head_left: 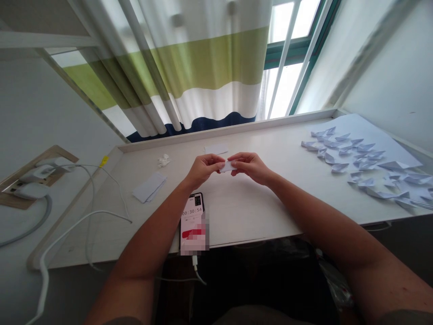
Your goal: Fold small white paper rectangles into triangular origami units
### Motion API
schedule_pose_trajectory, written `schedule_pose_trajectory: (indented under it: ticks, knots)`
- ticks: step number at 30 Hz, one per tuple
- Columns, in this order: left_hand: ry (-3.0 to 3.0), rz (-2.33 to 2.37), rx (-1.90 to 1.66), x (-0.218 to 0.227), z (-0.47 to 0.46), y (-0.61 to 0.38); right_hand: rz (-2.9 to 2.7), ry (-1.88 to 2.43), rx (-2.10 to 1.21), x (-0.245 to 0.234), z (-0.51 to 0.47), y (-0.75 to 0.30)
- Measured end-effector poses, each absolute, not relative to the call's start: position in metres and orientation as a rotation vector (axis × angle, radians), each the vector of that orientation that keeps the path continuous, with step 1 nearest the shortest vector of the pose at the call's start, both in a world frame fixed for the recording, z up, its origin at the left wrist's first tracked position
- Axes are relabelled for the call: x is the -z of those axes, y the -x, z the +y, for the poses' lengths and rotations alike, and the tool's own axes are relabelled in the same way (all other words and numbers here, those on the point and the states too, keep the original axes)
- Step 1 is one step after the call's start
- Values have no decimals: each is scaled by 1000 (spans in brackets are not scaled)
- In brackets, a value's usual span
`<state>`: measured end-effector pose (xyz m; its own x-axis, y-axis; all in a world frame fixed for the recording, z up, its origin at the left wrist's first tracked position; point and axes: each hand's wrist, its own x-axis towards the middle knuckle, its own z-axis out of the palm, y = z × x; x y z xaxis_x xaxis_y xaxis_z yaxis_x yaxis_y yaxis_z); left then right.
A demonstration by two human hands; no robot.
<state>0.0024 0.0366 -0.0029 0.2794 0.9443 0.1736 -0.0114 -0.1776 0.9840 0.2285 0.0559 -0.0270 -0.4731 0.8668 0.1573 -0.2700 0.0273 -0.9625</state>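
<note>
Beyond and slightly right of the black-edged rectangular phone (191, 221), which is lying on the white-painted desk (257, 203), a small folded piece of white paper (228, 166) is being held. The left hand (202, 167) is pinching its left end between thumb and curled fingers; the right hand (252, 167) is gripping the right end likewise, both closing to the paper's thickness. This looks like creasing: working well would mean keeping the edges meeting squarely, pressing evenly with both thumbs and never tugging. Farther beyond the phone, a flat white paper piece (216, 148) is lying. Left of the phone, a thin stack of white rectangular paper slips (149, 188) is resting, with a crumpled white wad (164, 160) sitting past it. Well to the phone's right, many small pointed white folded-paper pieces (365, 161) are lying, some overlapping a large smooth white sheet (372, 127).
</note>
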Motion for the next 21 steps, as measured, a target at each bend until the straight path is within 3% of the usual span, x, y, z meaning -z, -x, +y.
schedule_pose_trajectory:
  ticks: [21]
  knots:
    - [-1532, 959, -1023, 4, 35, -2, -1579, 748, -1458, 23, 52, -227]
